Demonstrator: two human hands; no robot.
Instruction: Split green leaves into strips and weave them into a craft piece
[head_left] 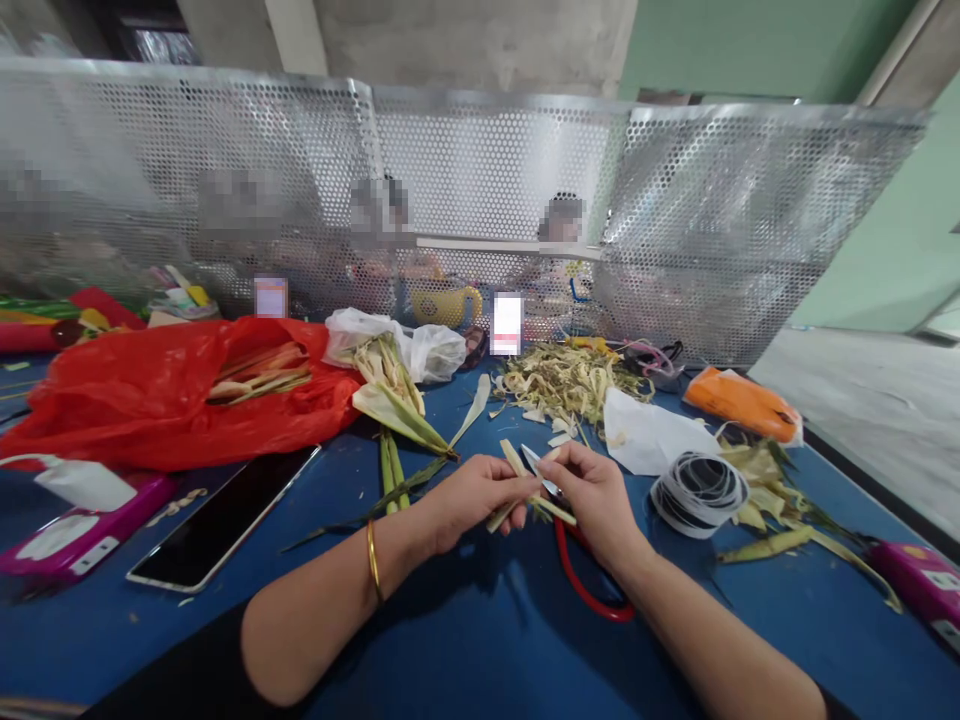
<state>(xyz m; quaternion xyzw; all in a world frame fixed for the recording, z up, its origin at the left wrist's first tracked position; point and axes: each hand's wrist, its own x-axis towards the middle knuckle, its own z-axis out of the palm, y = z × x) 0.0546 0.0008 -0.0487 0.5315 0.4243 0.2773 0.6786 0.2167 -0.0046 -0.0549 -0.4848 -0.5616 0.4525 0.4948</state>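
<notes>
Between my two hands are pale green strips of dried leaf [517, 458], pinched in the fingers of my left hand [491, 490]. My right hand [589, 490] is closed round a pair of scissors [536, 462]. The blades point up and away, close against the strips, and a red handle loop [589, 590] hangs below the palm. Just beyond lies a heap of shredded leaf bits [570, 385]. Left of my hands are longer green leaves and stalks [405, 420].
A red plastic bag [150, 400] holding dried leaves lies at left, with a phone [225, 520] and purple power strip [90, 530] before it. White paper [652, 430], a wire coil [699, 495] and an orange packet [742, 403] are at right. A perforated metal partition [487, 160] stands behind; people sit beyond.
</notes>
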